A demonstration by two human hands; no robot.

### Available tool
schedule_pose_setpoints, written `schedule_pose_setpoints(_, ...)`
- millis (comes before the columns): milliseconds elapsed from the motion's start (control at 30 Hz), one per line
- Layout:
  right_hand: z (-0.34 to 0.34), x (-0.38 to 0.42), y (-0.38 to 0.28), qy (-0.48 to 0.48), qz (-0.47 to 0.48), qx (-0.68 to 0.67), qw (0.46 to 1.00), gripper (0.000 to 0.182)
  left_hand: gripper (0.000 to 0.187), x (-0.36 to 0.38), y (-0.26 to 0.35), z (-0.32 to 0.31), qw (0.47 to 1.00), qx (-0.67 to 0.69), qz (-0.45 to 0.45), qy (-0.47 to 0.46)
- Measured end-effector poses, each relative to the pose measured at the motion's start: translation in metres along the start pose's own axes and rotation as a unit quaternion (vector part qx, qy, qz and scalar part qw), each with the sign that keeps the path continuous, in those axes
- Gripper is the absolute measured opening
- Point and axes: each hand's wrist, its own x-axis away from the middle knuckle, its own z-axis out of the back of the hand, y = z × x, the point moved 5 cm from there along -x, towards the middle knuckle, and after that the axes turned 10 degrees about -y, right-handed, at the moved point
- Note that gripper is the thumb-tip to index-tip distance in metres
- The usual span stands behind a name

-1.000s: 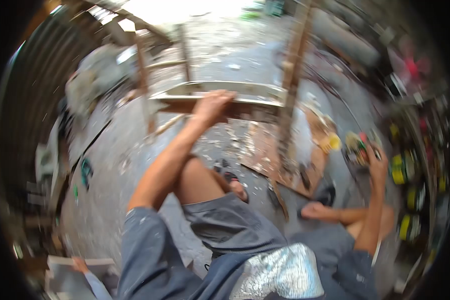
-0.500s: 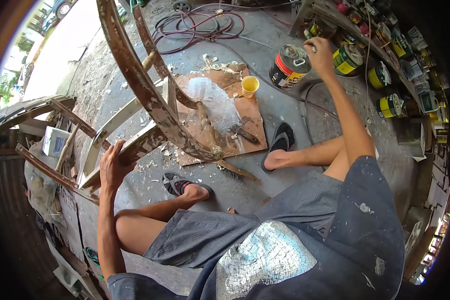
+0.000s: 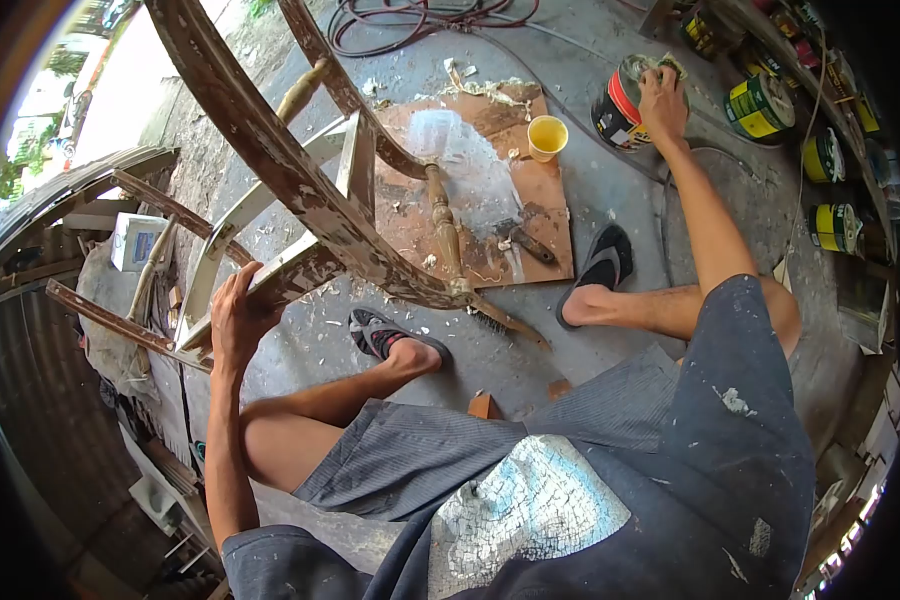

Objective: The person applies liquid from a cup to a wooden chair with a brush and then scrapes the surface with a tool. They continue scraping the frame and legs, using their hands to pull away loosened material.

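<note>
My left hand (image 3: 242, 318) is wrapped round a rail of a wooden chair (image 3: 300, 185), whose brown finish is patchy and partly stripped. The chair is tipped, with its curved piece rising toward the top left. My right hand (image 3: 663, 105) is over the top of a black and red can (image 3: 620, 105), fingers curled. Something ragged and greenish shows just beyond the fingertips; what they hold is mostly hidden. Left of the can, a yellow cup (image 3: 547, 139) stands on a brown board (image 3: 560, 215) smeared with white. A scraper-like tool (image 3: 532, 245) lies on the board.
A wire brush (image 3: 510, 323) lies on the floor by the chair's lower end. Hoses (image 3: 420, 25) coil at the top. Several paint cans (image 3: 760, 105) line the right side. A white box (image 3: 138, 242) sits at left. Paint flakes litter the floor.
My right hand has moved from beside the can onto its top. The view has shifted, so the scene sits differently in the frame. My left hand keeps its hold on the chair.
</note>
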Motion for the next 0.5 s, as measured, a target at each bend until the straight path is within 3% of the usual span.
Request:
schedule_pose_setpoints(200, -0.003, 0.020, -0.018, -0.040, -0.021, 0.073, 0.996, 0.036, 0.070, 0.000, 0.001, 0.000, 1.000, -0.014, 0.003, 0.012)
schedule_pose_setpoints(300, 0.025, 0.036, -0.040, 0.070, -0.041, 0.048, 0.996, 0.041, 0.071, 0.001, 0.000, 0.001, 0.999, -0.026, -0.009, 0.018)
schedule_pose_setpoints(400, 0.028, 0.067, -0.061, 0.103, -0.119, -0.087, 0.984, 0.038, 0.070, 0.000, -0.007, -0.004, 1.000, 0.004, 0.004, 0.003)
schedule_pose_setpoints(433, 0.015, 0.084, -0.072, 0.123, -0.107, -0.136, 0.977, 0.031, 0.071, 0.000, -0.009, -0.004, 1.000, 0.009, 0.005, 0.001)
schedule_pose_setpoints(467, -0.004, 0.106, -0.087, 0.047, -0.086, -0.242, 0.965, 0.028, 0.070, 0.000, -0.009, -0.003, 1.000, 0.006, 0.005, 0.002)
schedule_pose_setpoints(500, -0.031, 0.134, -0.108, -0.024, -0.073, -0.216, 0.973, 0.025, 0.069, 0.000, -0.009, -0.003, 1.000, 0.023, 0.004, 0.006)
